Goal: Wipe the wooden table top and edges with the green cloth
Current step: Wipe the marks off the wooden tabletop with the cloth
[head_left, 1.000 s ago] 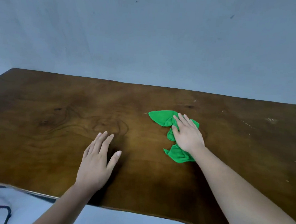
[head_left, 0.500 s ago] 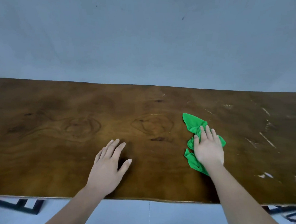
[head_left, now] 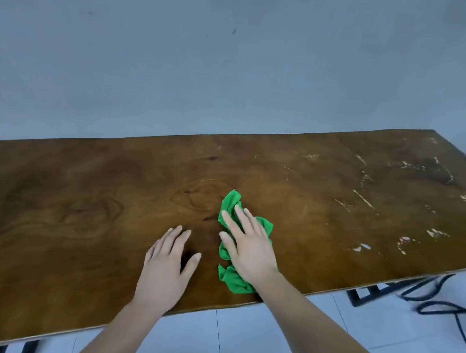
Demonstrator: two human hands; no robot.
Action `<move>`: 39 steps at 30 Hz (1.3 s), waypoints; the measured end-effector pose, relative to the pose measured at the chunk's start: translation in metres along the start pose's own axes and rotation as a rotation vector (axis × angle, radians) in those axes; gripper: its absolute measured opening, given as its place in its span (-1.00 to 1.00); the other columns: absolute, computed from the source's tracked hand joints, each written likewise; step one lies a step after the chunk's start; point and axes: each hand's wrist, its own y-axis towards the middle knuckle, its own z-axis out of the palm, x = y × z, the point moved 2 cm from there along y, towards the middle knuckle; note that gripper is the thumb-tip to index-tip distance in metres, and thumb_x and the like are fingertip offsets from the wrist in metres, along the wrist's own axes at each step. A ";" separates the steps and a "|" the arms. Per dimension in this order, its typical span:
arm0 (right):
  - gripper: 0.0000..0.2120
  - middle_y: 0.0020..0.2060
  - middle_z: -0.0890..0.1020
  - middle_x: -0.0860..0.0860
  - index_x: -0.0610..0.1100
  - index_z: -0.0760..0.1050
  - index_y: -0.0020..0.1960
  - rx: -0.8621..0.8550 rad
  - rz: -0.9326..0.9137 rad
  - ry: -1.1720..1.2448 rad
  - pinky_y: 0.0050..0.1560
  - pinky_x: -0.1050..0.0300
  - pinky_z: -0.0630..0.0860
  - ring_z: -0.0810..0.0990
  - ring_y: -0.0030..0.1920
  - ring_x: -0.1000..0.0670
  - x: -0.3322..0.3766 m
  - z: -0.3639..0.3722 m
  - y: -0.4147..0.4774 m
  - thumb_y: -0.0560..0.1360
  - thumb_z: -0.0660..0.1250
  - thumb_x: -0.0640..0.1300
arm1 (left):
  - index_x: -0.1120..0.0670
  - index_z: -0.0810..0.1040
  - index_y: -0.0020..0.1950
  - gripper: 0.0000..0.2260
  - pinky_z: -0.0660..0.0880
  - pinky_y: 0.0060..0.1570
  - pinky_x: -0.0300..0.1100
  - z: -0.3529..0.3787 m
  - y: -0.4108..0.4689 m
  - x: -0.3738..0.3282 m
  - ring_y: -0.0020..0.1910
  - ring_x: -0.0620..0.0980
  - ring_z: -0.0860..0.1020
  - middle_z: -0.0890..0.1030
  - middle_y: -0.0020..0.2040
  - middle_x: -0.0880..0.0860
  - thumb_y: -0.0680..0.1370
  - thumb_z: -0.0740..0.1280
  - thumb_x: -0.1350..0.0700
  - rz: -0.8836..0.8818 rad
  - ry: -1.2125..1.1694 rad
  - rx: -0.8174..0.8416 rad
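The wooden table top [head_left: 85, 221] is dark brown and fills the middle of the view. A crumpled green cloth [head_left: 231, 203] lies on it near the front edge. My right hand [head_left: 249, 246] presses flat on the cloth with straight fingers, covering its middle. Just left of the cloth, my left hand [head_left: 166, 265] rests flat on the bare wood with fingers spread a little. White streaks and specks [head_left: 404, 240] mark the right part of the top.
A plain grey wall [head_left: 234, 66] stands right behind the table. Below the front edge are pale floor tiles [head_left: 242, 342]. A dark cable [head_left: 438, 301] loops on the floor at the right, beside a black metal frame [head_left: 367, 296].
The view has swung to the right, so the table's right end and its white marks now show. My right hand has slid the cloth nearer the front edge and closer to my left hand.
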 end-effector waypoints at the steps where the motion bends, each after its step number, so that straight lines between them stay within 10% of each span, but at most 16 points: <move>1: -0.35 0.82 0.04 0.05 0.28 0.04 0.79 0.034 -0.045 -0.017 0.80 -0.15 -0.13 -0.08 0.81 -0.08 0.003 0.001 -0.001 0.76 -0.17 0.45 | -0.15 0.26 0.73 -0.31 0.11 0.69 0.02 0.000 0.001 -0.001 0.75 -0.05 0.15 0.24 0.75 -0.10 0.66 -0.05 -0.43 -0.004 -0.006 0.001; 6: -0.25 0.82 0.07 0.01 0.20 0.14 0.79 0.092 -0.121 -0.072 0.79 -0.14 -0.21 -0.07 0.81 -0.09 -0.017 -0.001 -0.013 0.71 -0.08 0.51 | -0.14 0.27 0.73 -0.30 0.12 0.68 0.05 0.009 0.004 -0.029 0.75 -0.02 0.17 0.25 0.75 -0.09 0.66 -0.03 -0.43 -0.007 0.003 0.003; 13: -0.23 0.80 0.12 0.05 0.11 -0.23 0.82 0.041 -0.174 -0.015 0.77 -0.03 -0.21 -0.02 0.81 -0.03 -0.098 -0.025 -0.035 0.76 -0.03 0.39 | -0.13 0.27 0.73 -0.35 0.14 0.69 0.12 0.052 0.012 -0.104 0.76 0.01 0.15 0.24 0.75 -0.06 0.69 0.03 -0.38 -0.052 0.008 -0.041; 22: -0.25 0.82 0.06 -0.01 -0.10 -0.02 0.83 0.104 -0.202 0.103 0.78 0.04 -0.21 -0.06 0.80 0.04 -0.235 -0.064 -0.043 0.81 -0.15 0.34 | -0.09 0.34 0.68 -0.39 0.27 0.63 0.18 0.109 0.006 -0.234 0.73 0.02 0.20 0.35 0.69 -0.04 0.70 0.09 -0.36 -0.118 -0.001 -0.166; 39: -0.07 0.81 -0.21 -0.08 -0.15 -0.24 0.81 0.206 0.144 -0.269 0.78 -0.15 -0.25 -0.22 0.81 -0.12 -0.441 -0.136 -0.073 0.67 -0.39 0.46 | -0.08 0.32 0.70 -0.40 0.11 0.70 0.18 0.149 0.034 -0.327 0.73 0.05 0.19 0.34 0.71 -0.01 0.73 0.09 -0.33 -0.105 0.053 -0.126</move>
